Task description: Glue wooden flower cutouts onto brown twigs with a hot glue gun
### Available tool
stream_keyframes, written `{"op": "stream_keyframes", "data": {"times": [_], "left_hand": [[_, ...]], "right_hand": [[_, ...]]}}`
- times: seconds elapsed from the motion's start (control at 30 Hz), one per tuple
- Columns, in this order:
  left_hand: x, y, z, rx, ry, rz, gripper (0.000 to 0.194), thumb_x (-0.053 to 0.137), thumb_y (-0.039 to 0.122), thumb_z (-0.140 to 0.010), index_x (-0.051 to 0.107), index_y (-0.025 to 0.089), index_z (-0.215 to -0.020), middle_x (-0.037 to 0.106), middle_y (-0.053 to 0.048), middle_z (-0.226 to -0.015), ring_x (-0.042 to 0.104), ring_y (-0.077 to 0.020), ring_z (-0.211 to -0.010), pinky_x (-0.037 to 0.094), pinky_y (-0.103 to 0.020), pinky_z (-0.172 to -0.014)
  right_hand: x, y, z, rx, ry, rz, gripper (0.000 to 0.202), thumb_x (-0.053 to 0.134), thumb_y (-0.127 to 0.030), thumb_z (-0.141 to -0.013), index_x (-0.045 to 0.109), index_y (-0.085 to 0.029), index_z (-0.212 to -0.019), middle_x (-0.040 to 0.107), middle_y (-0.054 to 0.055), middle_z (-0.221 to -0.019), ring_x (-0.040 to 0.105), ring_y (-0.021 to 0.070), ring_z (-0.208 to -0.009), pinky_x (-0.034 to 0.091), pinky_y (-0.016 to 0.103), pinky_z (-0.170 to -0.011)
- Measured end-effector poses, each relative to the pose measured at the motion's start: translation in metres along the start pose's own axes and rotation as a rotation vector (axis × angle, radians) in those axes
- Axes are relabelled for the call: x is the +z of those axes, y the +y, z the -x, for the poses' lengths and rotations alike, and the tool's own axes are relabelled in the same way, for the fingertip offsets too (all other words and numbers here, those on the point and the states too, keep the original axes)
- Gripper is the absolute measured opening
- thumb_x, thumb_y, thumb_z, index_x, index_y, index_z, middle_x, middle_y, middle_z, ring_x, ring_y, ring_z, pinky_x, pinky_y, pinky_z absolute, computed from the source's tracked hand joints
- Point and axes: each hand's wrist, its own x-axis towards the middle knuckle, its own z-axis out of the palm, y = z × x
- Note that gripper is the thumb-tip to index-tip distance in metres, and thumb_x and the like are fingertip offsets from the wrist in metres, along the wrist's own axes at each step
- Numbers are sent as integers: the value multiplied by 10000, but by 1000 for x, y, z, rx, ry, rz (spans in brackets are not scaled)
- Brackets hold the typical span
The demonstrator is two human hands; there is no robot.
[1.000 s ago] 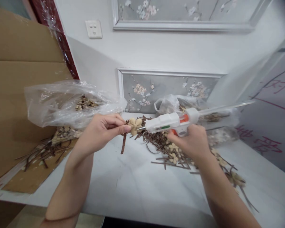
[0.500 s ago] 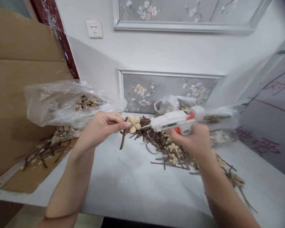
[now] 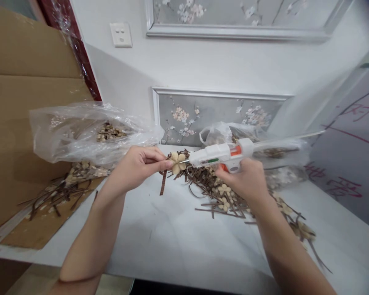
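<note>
A cream four-petal flower is pinched between the thumb and fingers of my left hand, with a brown checked ribbon hanging below it. My right hand is wrapped round the handle of a white and orange glue gun. The gun's metal nozzle lies over the flower's middle; whether it touches is too small to tell. Behind and below the gun spreads a pile of brown ribbon pieces mixed with cream flowers.
At the left, a clear plastic bag of flowers lies above more ribbons on cardboard. Other plastic bags stand at the back right. A large cardboard sheet rises at the left edge of the white table.
The glue gun and my right hand have moved left, bringing the nozzle over the flower's middle. My left hand has shifted slightly right with the flower and ribbon.
</note>
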Motion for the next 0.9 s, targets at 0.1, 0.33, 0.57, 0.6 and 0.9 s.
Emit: {"op": "stream_keyframes", "data": {"times": [0.1, 0.33, 0.57, 0.6, 0.9], "left_hand": [[1, 0, 0, -2, -8, -1, 156, 714, 288, -811, 766, 179, -713, 671, -21, -725, 631, -143, -693, 491, -239, -624], [1, 1, 0, -2, 9, 9, 146, 721, 259, -802, 754, 176, -686, 650, -3, -680, 615, -120, -652, 478, -219, -596], [0, 0, 0, 2, -2, 23, 136, 725, 263, -806, 761, 181, -702, 647, 0, -689, 606, -109, -661, 473, -208, -605], [0, -1, 0, 1, -3, 24, 135, 726, 265, -806, 762, 182, -705, 648, 0, -690, 607, -109, -663, 475, -207, -607], [-1, -1, 0, 10, 4, 27, 132, 733, 269, -801, 764, 185, -703, 666, -4, -701, 621, -114, -663, 491, -207, -610]], "right_hand": [[-1, 0, 0, 18, -31, 6, 330, 579, -483, -652, 424, -226, -513, 505, 27, -444, 537, 202, -462, 364, 312, -516], [-1, 2, -1, 10, -56, 17, 310, 558, -471, -663, 432, -225, -523, 530, 33, -464, 557, 203, -479, 373, 305, -525], [0, 4, 0, 2, -50, 42, 337, 556, -472, -664, 367, -243, -505, 495, 26, -432, 539, 201, -455, 362, 311, -510], [0, 4, 0, 4, -48, 43, 332, 556, -472, -664, 375, -243, -507, 502, 30, -436, 549, 208, -463, 370, 315, -518], [-1, 5, 0, 6, -52, 40, 340, 566, -466, -672, 367, -246, -506, 505, 33, -454, 536, 202, -470, 377, 325, -525]]}}
